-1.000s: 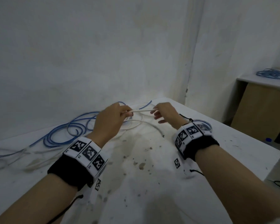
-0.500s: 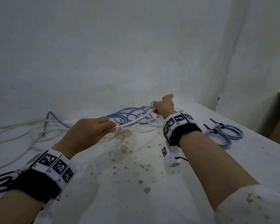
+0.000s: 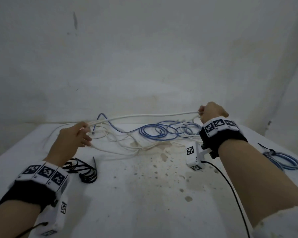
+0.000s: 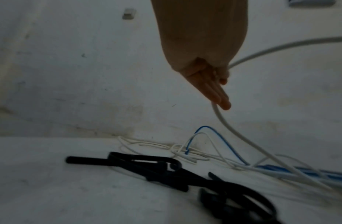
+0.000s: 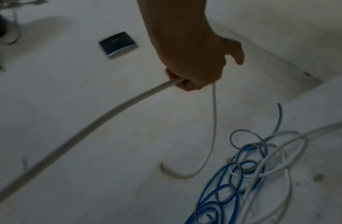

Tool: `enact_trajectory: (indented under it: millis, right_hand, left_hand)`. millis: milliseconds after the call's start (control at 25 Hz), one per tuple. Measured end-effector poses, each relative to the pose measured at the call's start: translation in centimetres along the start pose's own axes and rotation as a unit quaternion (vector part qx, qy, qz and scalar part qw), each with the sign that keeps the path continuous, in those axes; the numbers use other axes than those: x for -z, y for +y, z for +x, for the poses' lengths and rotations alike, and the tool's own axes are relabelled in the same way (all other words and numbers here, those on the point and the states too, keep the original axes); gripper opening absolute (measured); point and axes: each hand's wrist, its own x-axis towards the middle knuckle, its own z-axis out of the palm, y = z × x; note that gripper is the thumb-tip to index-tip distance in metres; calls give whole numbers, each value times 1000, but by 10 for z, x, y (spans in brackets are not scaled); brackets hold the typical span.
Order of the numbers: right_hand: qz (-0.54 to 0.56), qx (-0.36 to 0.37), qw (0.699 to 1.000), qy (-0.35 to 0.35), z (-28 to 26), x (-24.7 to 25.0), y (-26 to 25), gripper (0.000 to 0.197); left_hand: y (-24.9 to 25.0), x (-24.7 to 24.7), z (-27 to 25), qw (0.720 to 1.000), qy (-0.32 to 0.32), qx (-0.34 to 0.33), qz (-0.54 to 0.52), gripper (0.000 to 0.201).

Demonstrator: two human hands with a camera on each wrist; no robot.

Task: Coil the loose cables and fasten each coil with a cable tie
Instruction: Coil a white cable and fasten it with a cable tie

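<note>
A white cable [image 3: 144, 115] hangs taut above the table between my two hands. My left hand [image 3: 83, 133] pinches it between thumb and forefinger, with the other fingers straight; in the left wrist view the cable [image 4: 233, 131] runs down past the fingers [image 4: 216, 94]. My right hand [image 3: 206, 112] grips the far end in a fist, seen in the right wrist view as hand [image 5: 187, 78] and cable [image 5: 109, 115]. A loose blue cable [image 3: 162, 132] lies tangled with white loops below. Black cable ties [image 3: 86, 170] lie by my left wrist.
A blue coil [image 3: 282, 159] bound with a black tie lies at the table's right edge. The white table [image 3: 144, 203] is stained and meets a wall at the back. A dark flat device [image 5: 118, 44] shows in the right wrist view.
My hands have drawn apart, right hand going right and left hand left, so a longer stretch of white cable spans between them. The view has swung left, bringing the cable ties in.
</note>
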Motion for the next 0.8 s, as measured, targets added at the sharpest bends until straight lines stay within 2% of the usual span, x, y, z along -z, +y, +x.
enact_trajectory:
  millis: [40,80,160,200,280,360,400,440,520,600,640,720,800]
  right_hand:
    - [-28,3,1000,-13,-3,5,1,20]
    - [-33,1,999,-42,-5,7,2,30]
    - [4,-20,989,-146,-30,1,-3,35]
    - [-9,-13,980,-196,-43,-6,-4,32]
    - [-134,58,947,-286,-72,-18,-6,24]
    - [-221,126,904,-344,-87,-24,-6,15]
    - [-239,146,895,-348,-90,-27,-9,11]
    - [-248,161,895,-332,-90,-29,-14,10]
    - [-280,202,900,-268,-84,-35,-28,14]
    - [-309,238,900,-197,-74,-40,-44,14]
    - [-318,242,902,-164,-68,-41,-53,12]
    - [-306,225,915,-134,-61,-41,-68,11]
    - [-252,228,923,-182,-66,-41,-73,15]
  left_hand:
    - [-2,3,2,996,26,55,-58,14]
    - [-7,5,6,987,23,107,-118,17]
    - [0,5,8,945,-20,205,-254,20]
    - [11,0,8,917,-45,229,-325,18]
    - [36,-15,16,893,-54,223,-387,12]
    - [62,-28,23,942,-50,176,-282,19]
    - [73,-33,27,970,-75,121,-195,22]
    - [85,-35,28,984,-125,61,-115,25]
    - [98,-35,28,972,-226,-23,66,44]
    - [97,-35,26,947,-222,-76,220,38]
    - [95,-36,25,942,-202,-90,252,34]
    - [92,-39,21,952,-167,-122,226,33]
    - [92,-39,16,956,-125,-193,184,40]
